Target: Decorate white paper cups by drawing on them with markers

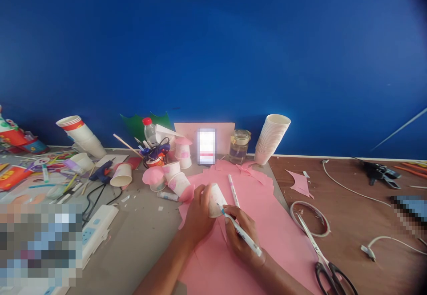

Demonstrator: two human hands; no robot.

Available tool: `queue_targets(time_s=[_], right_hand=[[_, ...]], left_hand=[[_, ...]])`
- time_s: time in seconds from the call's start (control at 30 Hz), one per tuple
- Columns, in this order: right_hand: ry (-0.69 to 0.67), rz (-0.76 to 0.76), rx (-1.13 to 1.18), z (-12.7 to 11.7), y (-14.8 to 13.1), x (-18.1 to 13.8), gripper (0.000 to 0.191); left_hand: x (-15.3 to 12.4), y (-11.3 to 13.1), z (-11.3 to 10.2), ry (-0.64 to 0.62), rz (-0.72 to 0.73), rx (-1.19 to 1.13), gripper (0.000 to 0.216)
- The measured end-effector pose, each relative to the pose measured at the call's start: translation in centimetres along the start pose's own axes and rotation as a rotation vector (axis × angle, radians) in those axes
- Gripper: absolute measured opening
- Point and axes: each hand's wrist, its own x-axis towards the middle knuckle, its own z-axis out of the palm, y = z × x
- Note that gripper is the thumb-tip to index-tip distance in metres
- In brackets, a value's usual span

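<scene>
My left hand [197,215] is wrapped round a small white paper cup [216,200], holding it on its side above the pink paper sheet [273,237]. My right hand [240,235] grips a white marker pen [242,234] with a blue tip. The tip touches the cup's side. A second white pen [233,190] lies on the pink sheet just beyond the cup.
Scissors [328,266] and a tape ring [309,217] lie to the right. A stack of white cups [271,138], a glass jar [239,146], a phone [206,146] and decorated cups [176,179] stand behind. A glue gun [102,171] and a power strip [95,230] sit at the left.
</scene>
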Motion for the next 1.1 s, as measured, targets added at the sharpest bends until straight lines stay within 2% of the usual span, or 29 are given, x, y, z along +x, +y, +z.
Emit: queue_targets(time_s=[0.17, 0.67, 1.1], right_hand=[[-0.007, -0.029, 0.010, -0.13, -0.09, 0.18, 0.018], [0.003, 0.000, 0.026, -0.18, 0.10, 0.14, 0.018], [-0.006, 0.028, 0.053, -0.54, -0.23, 0.27, 0.016]], left_hand=[[-0.04, -0.21, 0.20, 0.034, 0.059, 0.013, 0.063], [-0.07, 0.04, -0.01, -0.010, -0.016, -0.029, 0.063], [-0.08, -0.13, 0.13, -0.007, -0.005, -0.044, 0.062]])
